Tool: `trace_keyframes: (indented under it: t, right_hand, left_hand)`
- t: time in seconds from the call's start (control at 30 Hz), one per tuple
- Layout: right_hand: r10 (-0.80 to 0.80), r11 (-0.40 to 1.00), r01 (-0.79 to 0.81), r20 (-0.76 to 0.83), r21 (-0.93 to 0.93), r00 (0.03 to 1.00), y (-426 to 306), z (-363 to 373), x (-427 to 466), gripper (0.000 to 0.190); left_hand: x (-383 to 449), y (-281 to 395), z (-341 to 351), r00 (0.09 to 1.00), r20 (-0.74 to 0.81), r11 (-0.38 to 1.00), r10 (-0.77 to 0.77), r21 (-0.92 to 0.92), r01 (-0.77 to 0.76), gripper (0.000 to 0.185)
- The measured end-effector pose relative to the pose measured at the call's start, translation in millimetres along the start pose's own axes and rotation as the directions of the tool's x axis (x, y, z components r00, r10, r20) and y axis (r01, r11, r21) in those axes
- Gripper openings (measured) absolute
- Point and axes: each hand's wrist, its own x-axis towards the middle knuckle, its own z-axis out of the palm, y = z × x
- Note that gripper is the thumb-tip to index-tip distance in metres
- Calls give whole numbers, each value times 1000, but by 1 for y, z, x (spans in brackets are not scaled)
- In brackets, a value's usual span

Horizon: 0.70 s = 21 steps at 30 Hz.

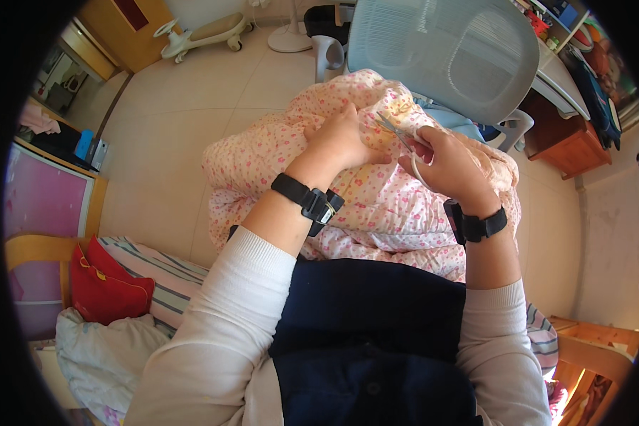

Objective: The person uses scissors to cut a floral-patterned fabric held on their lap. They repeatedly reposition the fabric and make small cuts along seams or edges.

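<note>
A floral quilt (266, 154), pale with pink and red flowers, lies bunched in front of me. My right hand (447, 162) holds a pair of scissors (396, 130) by the white handles, with the metal blades pointing up and to the left over the quilt. The blades look slightly apart. My left hand (346, 138) rests on the quilt to the left of the scissors, its thumb stretched towards them. Whether its hidden fingers pinch the fabric, I cannot tell. Black straps with small devices circle both wrists.
Beyond the quilt stands a grey mesh office chair (436, 53). A child's ride-on car (207, 37) is at the upper left. On the lower left, a red cushion (112, 282) lies on striped bedding (175, 287). A desk (564, 85) and a reddish wooden cabinet (570, 144) are at the right.
</note>
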Motion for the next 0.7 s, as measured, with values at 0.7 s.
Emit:
trace_keyframes:
  t: [0.7]
  right_hand:
    - [-207, 977, 213, -159, 21, 965, 22, 4, 5, 38]
  left_hand:
    - [33, -25, 0, 991, 132, 298, 14, -947, 122, 37]
